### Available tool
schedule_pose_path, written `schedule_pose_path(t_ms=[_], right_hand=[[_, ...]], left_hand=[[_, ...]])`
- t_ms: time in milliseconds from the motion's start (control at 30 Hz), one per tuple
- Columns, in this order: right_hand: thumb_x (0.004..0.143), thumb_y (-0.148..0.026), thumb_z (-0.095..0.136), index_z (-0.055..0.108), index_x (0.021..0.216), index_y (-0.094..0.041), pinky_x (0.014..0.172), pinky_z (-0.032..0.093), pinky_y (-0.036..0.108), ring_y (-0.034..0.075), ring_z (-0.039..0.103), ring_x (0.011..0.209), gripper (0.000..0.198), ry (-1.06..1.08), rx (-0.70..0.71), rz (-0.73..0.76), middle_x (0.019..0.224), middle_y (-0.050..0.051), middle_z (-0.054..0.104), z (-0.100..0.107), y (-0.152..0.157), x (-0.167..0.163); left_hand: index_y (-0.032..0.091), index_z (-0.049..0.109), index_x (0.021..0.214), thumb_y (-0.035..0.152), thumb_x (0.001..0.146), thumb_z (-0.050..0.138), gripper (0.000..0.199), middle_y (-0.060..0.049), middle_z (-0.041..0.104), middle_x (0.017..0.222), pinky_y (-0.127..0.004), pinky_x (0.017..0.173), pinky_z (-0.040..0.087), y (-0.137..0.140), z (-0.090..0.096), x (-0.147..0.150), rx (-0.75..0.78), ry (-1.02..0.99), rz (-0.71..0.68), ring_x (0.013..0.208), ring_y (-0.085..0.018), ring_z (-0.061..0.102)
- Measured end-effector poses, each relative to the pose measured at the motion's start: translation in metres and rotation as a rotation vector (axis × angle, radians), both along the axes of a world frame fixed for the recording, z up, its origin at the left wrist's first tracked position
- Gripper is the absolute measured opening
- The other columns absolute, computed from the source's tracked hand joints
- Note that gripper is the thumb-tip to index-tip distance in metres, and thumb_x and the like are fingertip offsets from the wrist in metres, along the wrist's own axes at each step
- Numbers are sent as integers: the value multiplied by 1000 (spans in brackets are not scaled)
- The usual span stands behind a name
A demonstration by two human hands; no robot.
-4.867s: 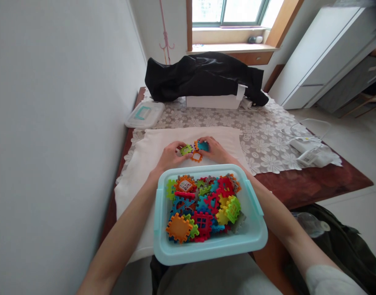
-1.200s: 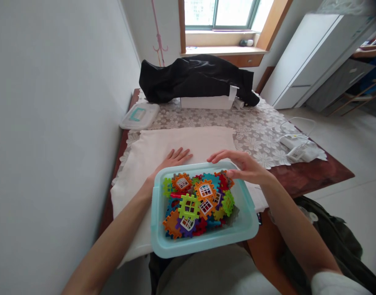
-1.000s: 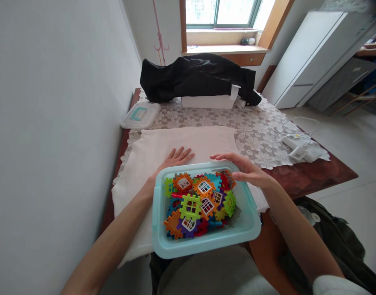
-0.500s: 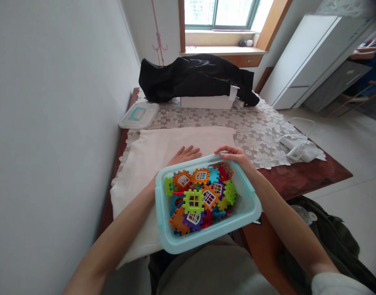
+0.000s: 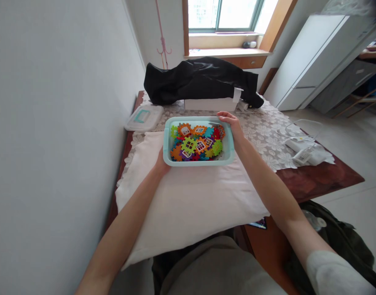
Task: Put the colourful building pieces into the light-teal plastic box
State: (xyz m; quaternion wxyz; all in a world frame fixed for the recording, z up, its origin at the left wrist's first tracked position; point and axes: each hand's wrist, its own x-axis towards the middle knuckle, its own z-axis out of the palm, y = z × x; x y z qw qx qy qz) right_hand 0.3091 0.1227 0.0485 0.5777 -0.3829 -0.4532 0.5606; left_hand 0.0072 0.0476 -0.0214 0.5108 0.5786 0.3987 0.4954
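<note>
A light-blue plastic bin (image 5: pixel 198 163) is over the far part of the white cloth (image 5: pixel 194 200). Inside it lie many colourful plastic building pieces (image 5: pixel 189 145), some with white window shapes. My right hand (image 5: pixel 232 125) grips the bin's right end near the far corner, fingertips at the rim. At the near left corner, my left hand (image 5: pixel 162 163) holds the bin from the side; its fingers are hidden behind and under the bin.
A clear lid with a teal handle (image 5: pixel 144 118) lies at the table's left edge. Across the back, a black cover (image 5: pixel 203 80) drapes over a white box (image 5: pixel 209 105). A white packet with a cable (image 5: pixel 307 150) sits on the right. A dark bag (image 5: pixel 338 241) is at lower right.
The bin has moved away from my body, across the cloth, and is now level with the table edge. My left hand has gone from lying spread on the cloth to the bin's left side.
</note>
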Motion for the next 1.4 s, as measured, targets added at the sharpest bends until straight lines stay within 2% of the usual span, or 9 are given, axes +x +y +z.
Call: schedule_pose_path(t_ms=[167, 300, 467, 600, 733, 900, 1100, 1267, 1400], right_hand=[[66, -44, 92, 72, 101, -26, 70, 65, 34, 15, 66, 68, 44, -10, 68, -14, 83, -4, 72, -5, 15, -10], [73, -52, 92, 75, 106, -27, 72, 65, 36, 19, 71, 74, 45, -101, 161, -1, 85, -2, 74, 5, 20, -13], [93, -65, 79, 78, 109, -27, 110, 63, 52, 31, 77, 119, 41, -385, 411, -23, 116, 8, 83, 16, 18, -6], [110, -63, 61, 74, 138, -30, 139, 33, 69, 40, 49, 164, 45, -859, 737, -210, 165, 10, 66, 17, -12, -3], [113, -51, 61, 54, 170, -36, 145, 15, 73, 40, 35, 174, 59, -1207, 1005, 14, 183, 5, 48, 8, -59, -31], [114, -57, 59, 42, 179, -34, 144, 6, 75, 44, 23, 178, 70, -1381, 1086, 136, 190, 6, 34, -3, -84, -69], [114, -61, 60, 44, 177, -41, 145, 10, 68, 41, 25, 178, 69, -1377, 1132, 181, 187, 1, 43, -15, -75, -67], [115, -52, 63, 41, 179, -44, 143, 22, 70, 41, 37, 174, 68, -1349, 1168, 193, 184, 3, 47, -36, -74, -59], [118, -41, 59, 33, 182, -46, 140, 34, 61, 36, 44, 171, 69, -1360, 1198, 232, 183, 0, 48, -48, -79, -54]], left_hand=[[21, 73, 149, 100, 98, 37, 101, -16, 79, 145, -65, 123, 58, -4, 11, -5, -4, -293, -19, 155, -42, 63], [19, 73, 141, 84, 93, 70, 80, -15, 83, 134, -61, 119, 63, -8, 6, -5, -64, -343, 41, 150, -43, 67], [20, 71, 133, 62, 84, 82, 65, -12, 85, 126, -56, 111, 68, -10, 3, -5, -94, -394, 145, 139, -42, 75], [22, 66, 140, 56, 85, 82, 67, -12, 81, 141, -54, 115, 65, -11, 6, -2, -19, -392, 188, 142, -39, 73], [24, 66, 146, 60, 87, 82, 71, -12, 76, 148, -54, 119, 62, -12, 2, 1, 71, -372, 204, 147, -39, 70], [28, 63, 155, 68, 83, 88, 86, -12, 70, 156, -55, 128, 54, -16, -6, -8, 265, -227, 242, 153, -41, 64], [31, 46, 174, 84, 81, 84, 113, -15, 52, 175, -61, 137, 43, -21, -3, -18, 497, 19, 230, 166, -47, 47], [38, 33, 182, 75, 89, 82, 111, -11, 30, 190, -67, 144, 28, -27, 5, -26, 642, 249, 111, 176, -48, 27], [46, 28, 184, 71, 91, 82, 110, -3, 20, 194, -71, 147, 14, -32, 10, -29, 721, 348, 87, 179, -47, 13]])
